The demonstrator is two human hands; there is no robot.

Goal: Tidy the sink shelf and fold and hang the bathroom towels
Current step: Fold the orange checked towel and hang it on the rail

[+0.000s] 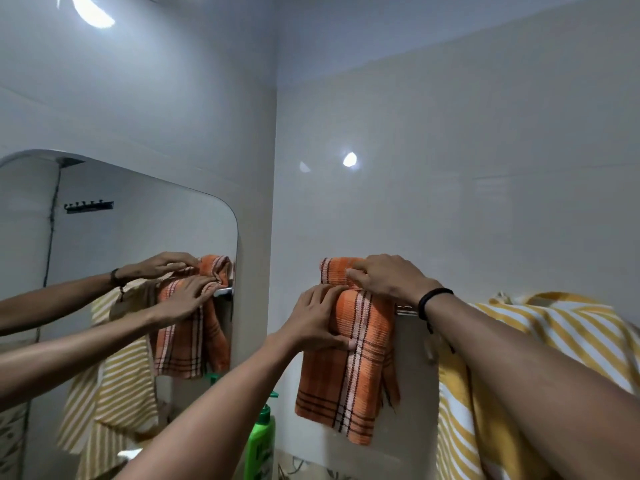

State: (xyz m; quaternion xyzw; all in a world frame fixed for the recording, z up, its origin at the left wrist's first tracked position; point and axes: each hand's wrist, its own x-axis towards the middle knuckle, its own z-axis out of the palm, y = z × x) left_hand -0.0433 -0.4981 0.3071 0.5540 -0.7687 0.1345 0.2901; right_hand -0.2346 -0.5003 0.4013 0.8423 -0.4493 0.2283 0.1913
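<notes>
Towel: orange towel (349, 375), plaid w/ dark and white stripes, folded to a narrow band and draped over the left end of the towel bar (405, 310); front flap hangs long, lower edge slanted, a frayed corner showing at its right side.
Left grip: left grip (317, 318) lies on the front flap just below the bar, fingers fairly straight and pressing the cloth, thumb against the fold; released, not clenched.
Right grip: right grip (388, 277) sits on top of the towel at the bar, fingers curled and grasping the top fold; black wristband (433, 301) on that wrist.
Step (est.): hanging and squaring the folded towel on the bar.
Next move (est.): calls for smoothing the top fold, evening the flaps, then letting go w/o dragging the cloth off.
Neighbour: yellow striped towel (540, 327), bunched over the bar's right part, apart from the orange one; prob. needs folding yet.
Surroundings: mirror (104, 230) at left reflects both arms and towels; green bottle (261, 441) below the bar's left end; sink shelf not in view.
</notes>
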